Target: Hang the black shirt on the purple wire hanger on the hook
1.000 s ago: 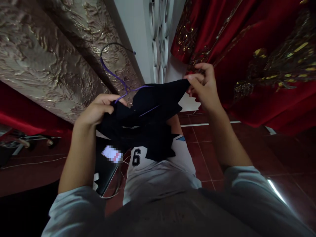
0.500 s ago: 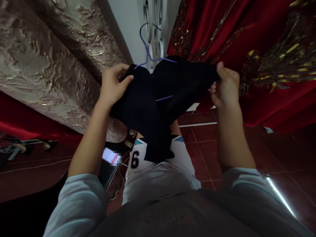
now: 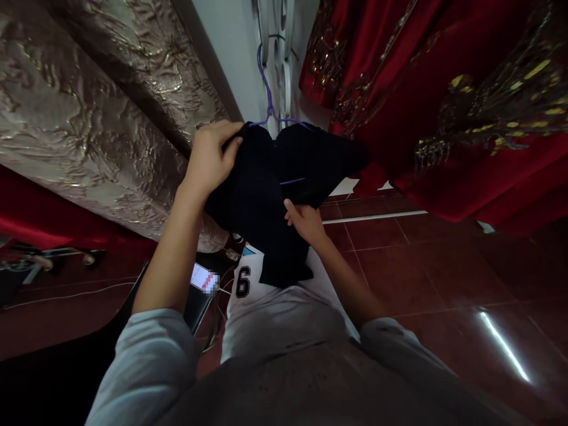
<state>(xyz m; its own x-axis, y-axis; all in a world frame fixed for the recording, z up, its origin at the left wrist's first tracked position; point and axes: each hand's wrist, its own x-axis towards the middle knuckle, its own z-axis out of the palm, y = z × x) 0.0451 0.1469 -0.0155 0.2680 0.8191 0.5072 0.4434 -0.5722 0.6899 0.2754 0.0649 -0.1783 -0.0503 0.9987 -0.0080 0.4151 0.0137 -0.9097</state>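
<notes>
A dark navy garment [image 3: 257, 189] hangs in front of me on a thin purple hanger [image 3: 270, 106]. The hanger's hook catches on a metal rack [image 3: 284, 83], and its lower bar shows through the open front of the cloth. My left hand [image 3: 215, 154] pinches the garment's left shoulder between thumb and fingers. Lower down, at the edge of the front opening, my right hand [image 3: 306, 222] is closed on the cloth with its thumb on top. Some fingers of that hand are hidden behind the fabric.
Shiny embossed beige cloth [image 3: 110, 112] hangs on the left. Red fabric with gold sequins [image 3: 444, 118] hangs on the right. A lit phone [image 3: 204, 278] lies on a black surface at lower left, cables beside it. The floor [image 3: 426, 260] is red tile.
My right hand has let go of the garment's right shoulder and moved down and left to the front edge. The right side of the cloth has dropped. My left hand keeps its hold.
</notes>
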